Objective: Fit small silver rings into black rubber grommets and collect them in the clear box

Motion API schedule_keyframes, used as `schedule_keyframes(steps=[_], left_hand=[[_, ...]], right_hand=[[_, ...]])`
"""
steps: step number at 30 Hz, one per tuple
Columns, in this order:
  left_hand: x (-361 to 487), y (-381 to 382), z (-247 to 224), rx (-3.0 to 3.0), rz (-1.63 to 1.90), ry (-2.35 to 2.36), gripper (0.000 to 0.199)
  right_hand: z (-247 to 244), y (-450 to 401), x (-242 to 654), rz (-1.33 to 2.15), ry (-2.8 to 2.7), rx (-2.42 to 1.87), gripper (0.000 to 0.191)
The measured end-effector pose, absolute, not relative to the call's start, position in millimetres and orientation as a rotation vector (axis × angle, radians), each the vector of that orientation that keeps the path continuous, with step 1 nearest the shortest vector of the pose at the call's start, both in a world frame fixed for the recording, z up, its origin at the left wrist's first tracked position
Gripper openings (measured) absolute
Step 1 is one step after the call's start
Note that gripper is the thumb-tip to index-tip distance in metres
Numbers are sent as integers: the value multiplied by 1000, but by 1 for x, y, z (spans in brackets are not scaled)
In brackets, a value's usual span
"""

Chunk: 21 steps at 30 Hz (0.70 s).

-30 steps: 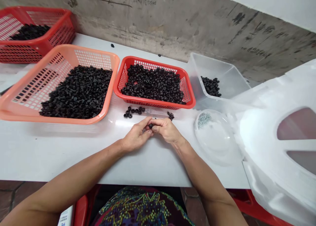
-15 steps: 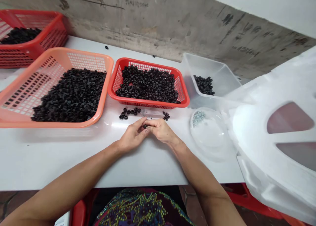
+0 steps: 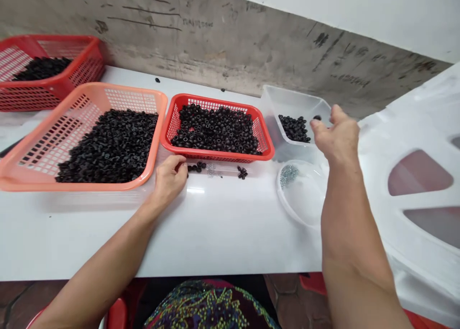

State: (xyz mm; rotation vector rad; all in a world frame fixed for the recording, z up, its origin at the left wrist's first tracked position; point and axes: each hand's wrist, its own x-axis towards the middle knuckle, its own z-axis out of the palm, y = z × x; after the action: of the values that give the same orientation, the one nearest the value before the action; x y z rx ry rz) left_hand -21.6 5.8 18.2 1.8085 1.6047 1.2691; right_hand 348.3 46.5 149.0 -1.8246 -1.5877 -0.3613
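My left hand [image 3: 170, 178] rests on the white table at the left end of a short row of small black rings [image 3: 197, 167]. Its fingers are closed in a pinch over that end of the row; what lies between them is hidden. Over the right side of a clear plastic bin [image 3: 283, 90], my right hand [image 3: 338, 132] is raised, thumb and fingers apart. A small black piece [image 3: 316, 118] appears close by the thumb tip, loose as far as I can see. More black pieces [image 3: 294, 128] lie heaped inside the bin.
Black rings fill a red basket [image 3: 215, 153] and an orange basket [image 3: 108, 187]. Another red basket [image 3: 50, 85] stands far left. Tiny metal parts [image 3: 288, 175] lie in a round clear dish [image 3: 287, 206]. A small black cluster [image 3: 242, 172] sits nearby. A white plastic form [image 3: 370, 199] borders the right.
My hands were together at the table's middle around a black piece. The left has moved left to the ring row; the right has gone up and right to the clear bin, its fingers now apart.
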Motion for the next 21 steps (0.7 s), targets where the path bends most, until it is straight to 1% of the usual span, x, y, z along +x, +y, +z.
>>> schedule_keyframes(steps=[3,4,5,6,8,9,10,12,14,16,21], left_hand=[[-25,11,15,1950,1031,1723,17],[-26,11,16,1981,962,1772,18],[-27,10,17,2001,893,1817,19],[-28,9,19,2015,819,1848,24],[-31,8,23,2040,655,1863,47],[-34,7,25,2054,559,1842,59],[-36,7,27,2065,467,1811,69],[-41,8,30,2075,338,1746,78],[-44,9,31,2086,296,1696,78],[-44,10,30,2116,305,1663,73],[-38,11,26,2140,425,1665,60]], right_hand=[[142,30,332,-304,-1547,-1772,50],[135,19,319,-251,-1561,-1709,45],[127,8,305,-155,-1598,-1662,37],[117,-1,291,-30,-1673,-1651,30],[97,-14,268,246,-1898,-1695,19],[86,-16,261,313,-1983,-1740,17],[76,-16,257,322,-2039,-1794,18],[57,-13,256,246,-2097,-1881,23],[43,-8,260,187,-2121,-1905,30],[32,-5,263,190,-2134,-1900,34],[22,-2,258,227,-2117,-1955,30]])
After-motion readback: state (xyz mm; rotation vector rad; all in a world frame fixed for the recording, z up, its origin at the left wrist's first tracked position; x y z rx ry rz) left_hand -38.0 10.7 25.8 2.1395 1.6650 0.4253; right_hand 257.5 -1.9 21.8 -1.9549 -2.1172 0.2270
